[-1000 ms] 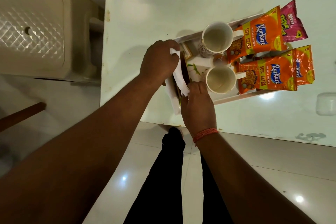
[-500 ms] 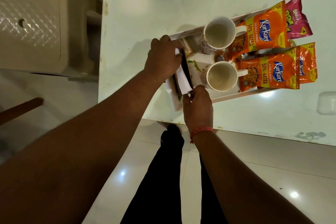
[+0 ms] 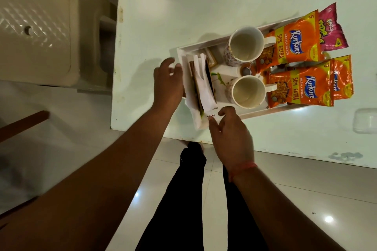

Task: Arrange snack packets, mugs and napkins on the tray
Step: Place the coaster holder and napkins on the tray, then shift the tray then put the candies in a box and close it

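Observation:
A white tray lies on the white table. At its left end, white napkins stand in a dark holder. Two empty mugs sit in the middle. Orange Kurkure packets and a pink packet lean over the tray's right end. My left hand hovers at the tray's left rim, fingers apart, holding nothing. My right hand is at the near left corner, fingers apart, just off the napkins.
A cream plastic chair stands left of the table. A brown wooden piece juts in from the far left. A small white object lies on the table at the right edge. My dark-trousered legs are below, over a glossy tiled floor.
Both hands have let go of the napkins. The left hand moved off to the left of the tray and the right hand drew back toward the near corner.

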The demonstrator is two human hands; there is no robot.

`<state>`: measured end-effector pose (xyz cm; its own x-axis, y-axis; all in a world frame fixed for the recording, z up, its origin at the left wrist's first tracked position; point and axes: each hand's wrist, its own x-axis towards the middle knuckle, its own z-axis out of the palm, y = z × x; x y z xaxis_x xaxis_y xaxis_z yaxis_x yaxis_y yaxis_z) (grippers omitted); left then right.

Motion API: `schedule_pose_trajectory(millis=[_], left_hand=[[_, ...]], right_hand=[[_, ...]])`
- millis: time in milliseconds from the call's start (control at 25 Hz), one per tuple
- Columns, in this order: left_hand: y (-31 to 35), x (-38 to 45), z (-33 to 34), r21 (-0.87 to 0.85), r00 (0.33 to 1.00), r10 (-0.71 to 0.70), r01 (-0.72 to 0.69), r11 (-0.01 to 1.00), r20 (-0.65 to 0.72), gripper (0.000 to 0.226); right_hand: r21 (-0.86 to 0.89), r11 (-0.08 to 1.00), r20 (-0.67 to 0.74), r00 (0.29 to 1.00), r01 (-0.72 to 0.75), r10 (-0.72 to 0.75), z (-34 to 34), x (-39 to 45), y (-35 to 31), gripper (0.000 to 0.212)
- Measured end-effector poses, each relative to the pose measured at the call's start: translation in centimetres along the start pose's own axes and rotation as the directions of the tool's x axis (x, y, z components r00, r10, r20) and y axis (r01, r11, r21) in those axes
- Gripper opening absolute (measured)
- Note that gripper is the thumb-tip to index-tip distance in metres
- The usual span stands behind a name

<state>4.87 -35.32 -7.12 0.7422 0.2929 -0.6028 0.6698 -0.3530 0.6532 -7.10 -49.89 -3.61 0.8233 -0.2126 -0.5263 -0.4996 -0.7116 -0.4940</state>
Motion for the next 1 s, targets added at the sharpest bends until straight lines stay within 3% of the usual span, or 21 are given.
schedule_pose_trajectory(millis=[80,160,280,360,400,480,520,600,800,1000], left_hand=[[-1.3,-0.2,-0.7,-0.089,0.989,-0.14,0.144,0.986,0.051,0.034],[-1.7,-0.4,-1.1,-0.147,0.963,-0.238,0.256,0.955,0.127,0.031],[-1.4,-0.6,-1.0,-0.229,0.915,-0.325,0.378,0.897,0.238,0.033],[-1.2,-0.7,-0.8,-0.275,0.895,-0.362,0.429,0.86,0.262,0.036],[-1.2,-0.7,-0.7,-0.291,0.891,-0.374,0.441,0.849,0.259,0.037],[-1.4,-0.8,-0.5,-0.302,0.89,-0.378,0.444,0.843,0.255,0.041],[-1.5,-0.8,-0.4,-0.301,0.891,-0.374,0.442,0.845,0.258,0.043],[-1.5,-1.0,0.0,-0.308,0.894,-0.371,0.437,0.845,0.252,0.047],[-1.2,-1.1,0.5,-0.314,0.893,-0.387,0.445,0.839,0.229,0.05],[0.0,-0.5,0.8,-0.269,0.893,-0.401,0.445,0.854,0.204,0.051]], right_hand=[[-0.063,0.993,-0.075,0.991,0.105,-0.109,-3.5,-0.4,1.1,0.02],[-0.026,0.992,-0.206,0.97,0.124,-0.127,-8.0,1.2,3.1,0.02],[-0.02,1.0,-0.376,0.926,0.024,-0.03,-16.3,8.1,8.4,0.036],[-0.075,0.994,-0.39,0.92,-0.083,0.048,-21.1,13.5,11.6,0.06],[-0.111,0.985,-0.322,0.943,-0.13,0.088,-22.7,15.8,12.8,0.068],[0.074,0.966,-0.066,0.965,-0.247,0.252,-24.1,19.6,14.6,0.085],[0.235,0.915,0.059,0.945,-0.328,0.323,-24.2,21.1,15.5,0.095],[0.33,0.857,0.256,0.912,-0.395,0.322,-23.7,22.6,16.4,0.11],[0.372,0.81,0.352,0.876,-0.454,0.33,-21.9,22.0,13.3,0.092],[0.377,0.8,0.376,0.867,-0.467,0.328,-22.5,22.6,14.0,0.1]])
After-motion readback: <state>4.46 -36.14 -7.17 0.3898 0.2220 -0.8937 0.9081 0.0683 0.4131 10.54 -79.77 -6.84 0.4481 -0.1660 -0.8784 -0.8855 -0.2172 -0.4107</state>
